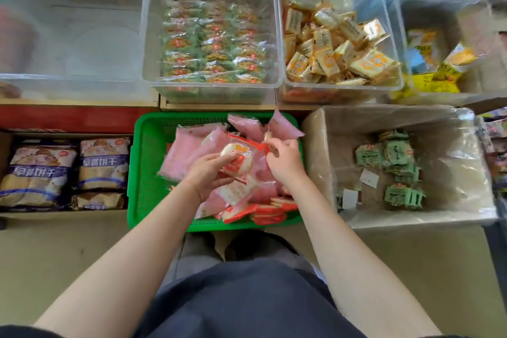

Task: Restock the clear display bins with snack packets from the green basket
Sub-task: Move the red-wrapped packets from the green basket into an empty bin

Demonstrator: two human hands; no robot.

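At far left of the frame I see a cardboard box [5, 173] holding blue-and-white biscuit bags [37, 173], low beside the green basket [142, 173]. Above it, in the upper left, one clear display bin [74, 22] shows no packets that I can make out.

At centre, the green basket sits on the floor below the shelf edge. It holds pink packets [189, 145] piled toward its far side and red-and-white round cracker packets [263, 211] stacked at its near right corner. My left hand [208, 173] is over the basket with fingers curled round one red-and-white cracker packet [237, 158], thumb on top, lifting it just above the pile. Directly above the basket, the middle clear bin [214, 85] holds neat rows of green-wrapped round snacks [214, 52].

Just right of that, my right hand [284, 160] hovers over the basket's right side, fingertips pinching the edge of a pink packet [285, 129] that stands tilted upward. Above it, another clear bin [340, 88] contains loose yellow-and-white packets [332, 55].

At right of the frame, a plastic-lined carton [411, 217] sits just beside the basket and contains a few green packets [395, 156]. In the upper right, a further clear bin [439, 8] holds yellow and blue packets; the detail there is blurred.
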